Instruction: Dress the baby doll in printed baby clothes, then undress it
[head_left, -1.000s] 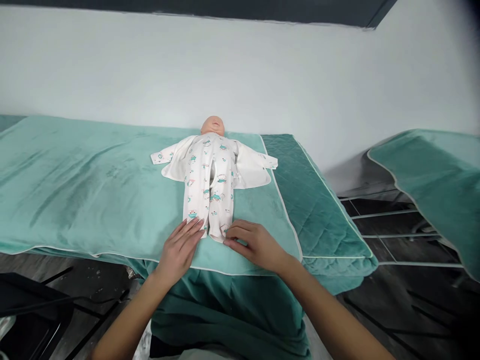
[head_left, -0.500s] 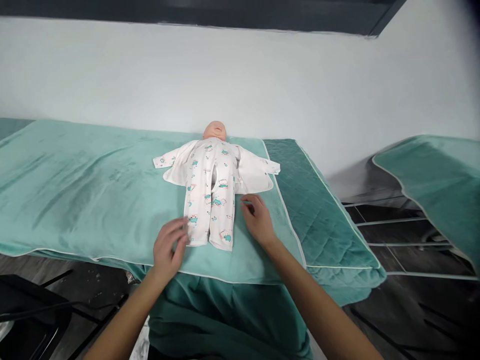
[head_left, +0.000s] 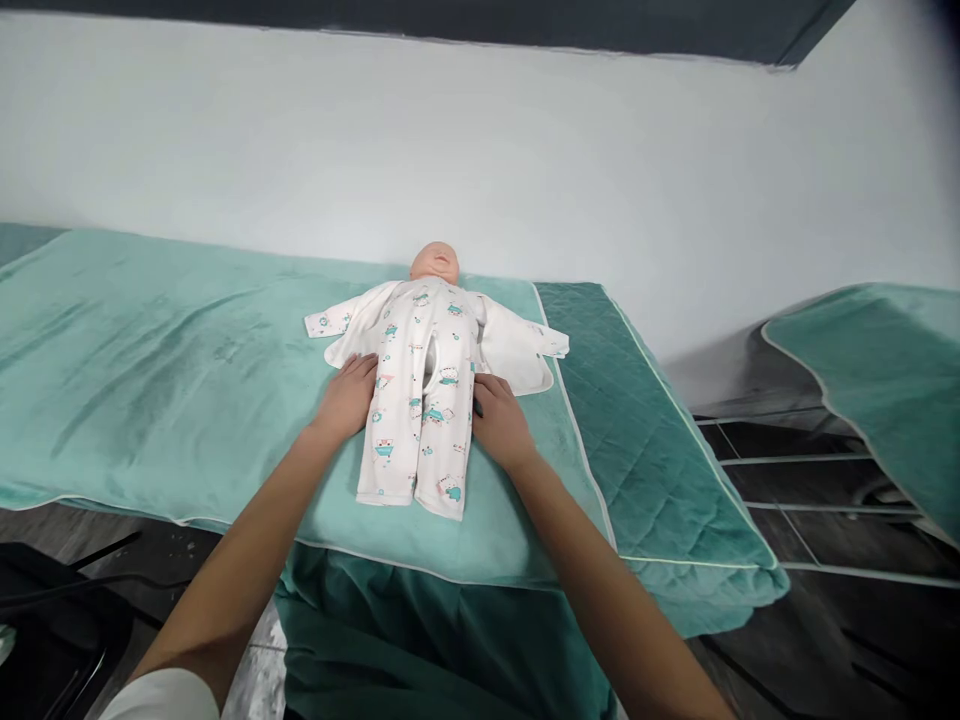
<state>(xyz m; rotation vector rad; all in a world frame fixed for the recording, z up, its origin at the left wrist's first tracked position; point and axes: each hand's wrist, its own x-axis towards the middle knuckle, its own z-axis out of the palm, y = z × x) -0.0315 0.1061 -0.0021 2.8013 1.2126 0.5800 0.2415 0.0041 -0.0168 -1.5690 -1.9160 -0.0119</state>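
A baby doll (head_left: 435, 262) lies on its back on the bed, head toward the wall. White printed baby trousers (head_left: 444, 425) are laid over its front, legs toward me. Underneath, a white baby top (head_left: 517, 350) spreads its sleeves to both sides. My left hand (head_left: 349, 398) is at the left edge of the trousers, fingers together, fingertips partly hidden at the cloth. At the right edge, below the top's hem, my right hand (head_left: 501, 418) has its fingers curled against the trousers. Both hands appear closed on the cloth edges. The doll's limbs are hidden.
A light green blanket (head_left: 187, 400) covers the bed, with a darker quilted cover (head_left: 637, 430) showing at the right. The white wall (head_left: 480, 150) rises behind. A black chair (head_left: 60, 630) stands at lower left, and a metal frame (head_left: 817, 508) at the right.
My left hand has moved up along the trousers from near the hem. My right hand has come in against their right edge. The left leg hem has shifted slightly outward.
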